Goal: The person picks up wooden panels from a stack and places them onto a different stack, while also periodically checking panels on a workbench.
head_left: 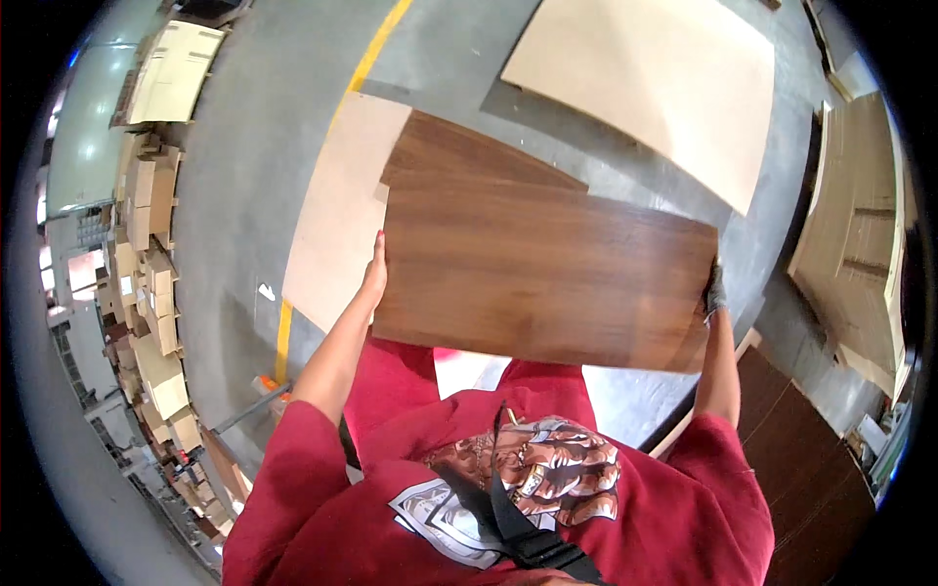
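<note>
I hold a brown wood-grain panel [547,273] in front of me, its long side running left to right. At the panel's left end, my bare left hand [374,272] grips the short edge, its fingers partly hidden by the board. My right hand [717,293], in a dark grey glove, clasps the opposite short edge; most of its fingers are out of sight behind it. Beyond the held panel, a second brown wood-grain panel [469,148] shows in part, overlapping a pale board [337,200] at the left.
A large pale sheet [655,83] lies at the far right, above the grey floor. A yellow line [376,44] crosses the floor. Cardboard stacks [151,205] line the left side. More pale sheets [850,234] stand at the right, near a dark brown board [796,459].
</note>
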A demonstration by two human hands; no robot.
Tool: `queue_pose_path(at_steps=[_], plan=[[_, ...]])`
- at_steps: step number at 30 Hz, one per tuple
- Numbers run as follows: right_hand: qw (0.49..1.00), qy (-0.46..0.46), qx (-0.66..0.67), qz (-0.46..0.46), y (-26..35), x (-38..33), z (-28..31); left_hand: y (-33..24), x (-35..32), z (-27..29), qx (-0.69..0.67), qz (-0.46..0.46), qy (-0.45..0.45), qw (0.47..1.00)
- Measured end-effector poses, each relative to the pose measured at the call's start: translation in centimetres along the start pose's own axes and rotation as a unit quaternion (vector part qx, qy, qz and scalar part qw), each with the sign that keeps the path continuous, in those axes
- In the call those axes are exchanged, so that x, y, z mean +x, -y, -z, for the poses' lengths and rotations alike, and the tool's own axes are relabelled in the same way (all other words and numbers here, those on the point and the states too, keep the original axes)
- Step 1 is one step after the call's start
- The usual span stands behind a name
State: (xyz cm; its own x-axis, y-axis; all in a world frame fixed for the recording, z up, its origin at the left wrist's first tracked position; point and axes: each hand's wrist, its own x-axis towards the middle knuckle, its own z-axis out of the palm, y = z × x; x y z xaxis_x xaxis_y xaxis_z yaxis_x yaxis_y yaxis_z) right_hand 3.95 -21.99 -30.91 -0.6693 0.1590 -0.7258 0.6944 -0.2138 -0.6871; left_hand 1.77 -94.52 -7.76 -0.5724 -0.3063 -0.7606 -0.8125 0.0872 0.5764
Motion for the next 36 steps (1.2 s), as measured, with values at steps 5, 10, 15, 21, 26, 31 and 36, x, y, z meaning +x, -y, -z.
queue_pose_path(at_steps=[5, 10, 15, 21, 26, 31, 36], plan=[[0.996, -0.051, 0.045, -0.058, -1.5, 0.8, -4.1, 2.6, 8.1, -3.6, 0.019, -0.035, 0.054, 0.998], [0.989, -0.140, 0.047, -0.030, -5.6, 4.4, -7.7, 8.6, 21.3, -1.6, 0.020, 0.030, 0.059, 0.998], [0.991, -0.126, 0.049, -0.021, -12.1, 8.7, -12.1, 14.1, 30.8, 1.0, -0.003, 0.077, 0.060, 0.995], [0.988, -0.136, 0.067, -0.012, -17.3, 15.1, -17.3, 20.2, 40.0, 4.8, 0.041, 0.141, 0.003, 0.989], [0.984, -0.162, 0.076, -0.024, -20.2, 16.1, -19.9, 22.7, 42.6, 5.1, 0.080, 0.145, -0.032, 0.986], [0.978, -0.162, 0.122, -0.046, -21.0, 17.1, -21.3, 20.7, 43.3, 3.8, 0.100, 0.105, -0.005, 0.989], [0.974, -0.165, 0.149, -0.043, -22.0, 18.9, -22.7, 18.9, 45.3, 5.1, 0.198, 0.054, -0.095, 0.974]])
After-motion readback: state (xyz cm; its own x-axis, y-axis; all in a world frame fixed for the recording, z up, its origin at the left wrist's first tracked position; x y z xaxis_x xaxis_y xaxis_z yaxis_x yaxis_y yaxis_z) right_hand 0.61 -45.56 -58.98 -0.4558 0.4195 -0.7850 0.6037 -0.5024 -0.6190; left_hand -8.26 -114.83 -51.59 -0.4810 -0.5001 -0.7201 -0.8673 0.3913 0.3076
